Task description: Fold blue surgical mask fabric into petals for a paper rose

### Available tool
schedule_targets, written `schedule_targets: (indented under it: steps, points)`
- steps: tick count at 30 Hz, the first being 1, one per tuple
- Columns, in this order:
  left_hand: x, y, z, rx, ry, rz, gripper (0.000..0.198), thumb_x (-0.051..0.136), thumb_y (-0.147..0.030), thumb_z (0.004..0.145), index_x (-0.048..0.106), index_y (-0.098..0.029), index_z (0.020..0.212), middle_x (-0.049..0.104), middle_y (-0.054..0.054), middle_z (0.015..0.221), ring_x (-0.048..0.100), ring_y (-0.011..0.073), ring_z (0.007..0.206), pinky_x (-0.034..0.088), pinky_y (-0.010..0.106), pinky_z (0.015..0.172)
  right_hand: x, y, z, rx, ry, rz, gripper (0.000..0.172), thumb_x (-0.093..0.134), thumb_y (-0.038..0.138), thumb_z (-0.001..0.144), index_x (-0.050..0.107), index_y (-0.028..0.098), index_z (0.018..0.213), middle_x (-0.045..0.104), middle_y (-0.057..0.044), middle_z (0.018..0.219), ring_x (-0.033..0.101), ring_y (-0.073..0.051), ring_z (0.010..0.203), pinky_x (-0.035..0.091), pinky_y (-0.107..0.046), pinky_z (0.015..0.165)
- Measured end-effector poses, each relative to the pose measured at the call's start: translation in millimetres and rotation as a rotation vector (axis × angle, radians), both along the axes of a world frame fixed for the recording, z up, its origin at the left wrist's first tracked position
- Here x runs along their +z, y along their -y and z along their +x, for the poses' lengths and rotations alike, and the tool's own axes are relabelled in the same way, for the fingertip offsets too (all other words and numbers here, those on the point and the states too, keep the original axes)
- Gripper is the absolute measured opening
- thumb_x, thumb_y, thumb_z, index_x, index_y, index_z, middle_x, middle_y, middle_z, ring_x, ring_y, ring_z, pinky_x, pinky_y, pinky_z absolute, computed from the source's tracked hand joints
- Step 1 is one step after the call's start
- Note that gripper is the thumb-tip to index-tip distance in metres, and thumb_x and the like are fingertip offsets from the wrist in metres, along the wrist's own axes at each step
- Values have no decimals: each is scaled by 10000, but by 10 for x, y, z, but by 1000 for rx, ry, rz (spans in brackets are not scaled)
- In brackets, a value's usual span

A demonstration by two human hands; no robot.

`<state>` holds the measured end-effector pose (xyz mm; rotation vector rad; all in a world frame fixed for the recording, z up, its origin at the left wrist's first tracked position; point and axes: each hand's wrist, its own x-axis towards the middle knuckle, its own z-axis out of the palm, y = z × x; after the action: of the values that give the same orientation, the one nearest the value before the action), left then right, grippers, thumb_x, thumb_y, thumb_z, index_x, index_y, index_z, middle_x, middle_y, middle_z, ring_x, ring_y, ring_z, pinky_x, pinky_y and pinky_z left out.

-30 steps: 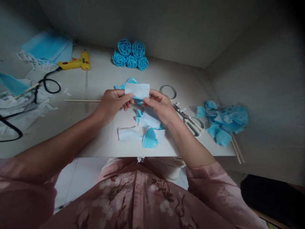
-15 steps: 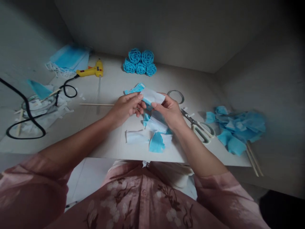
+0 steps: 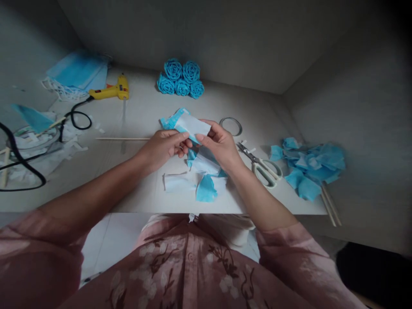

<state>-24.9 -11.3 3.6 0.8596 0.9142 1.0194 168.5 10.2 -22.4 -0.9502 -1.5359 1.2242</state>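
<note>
Fabric piece [image 3: 195, 125] in hands [image 3: 222, 146]; scraps [image 3: 28, 139] in round container [image 3: 35, 146]

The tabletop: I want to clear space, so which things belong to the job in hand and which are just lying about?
Seemingly in use: white-and-blue piece, held by left hand and right hand; perhaps loose pieces nearby.

Seemingly lying about: glue gun, scissors, thin ring, stacked blue flowers, masks.

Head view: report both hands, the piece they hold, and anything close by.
Left hand and right hand pinching one white-and-blue piece. White side showing, blue along lower edge. Loose scraps nearer the body; scissors beside right hand.
</note>
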Motion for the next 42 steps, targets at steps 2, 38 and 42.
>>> schedule_targets:
  steps: [2, 38, 42]
  points:
    - [39, -19, -9, 43, 35, -46, 237, 716, -126, 899, 678, -112, 665, 691, 58, 696, 607, 104, 553, 415, 235, 507, 12, -47, 82, -53, 98, 144, 563, 700, 637, 935, 659, 281, 1370, 742, -37, 1049, 701, -185, 910, 634, -364, 885]
    - [-115, -57, -40, 74, -251, 142, 295, 702, -146, 916, 710, -138, 621, 666, 25, 597, 563, 82, 500, 423, 215, 524, -12, -40, 74, -53, 314, 609, 185, 721, 427, 977, 780, 253, 954, 715, -91, 1345, 658, -264, 1292, 510, -501, 1125]
    - [-121, -43, -39, 49, -290, 159, 278, 706, -172, 904, 720, -141, 629, 668, 25, 585, 555, 82, 497, 418, 217, 531, -33, -44, 50, -45, 221, 428, 261, 738, 498, 950, 757, 238, 941, 744, -84, 1248, 691, -239, 1208, 542, -433, 1059]
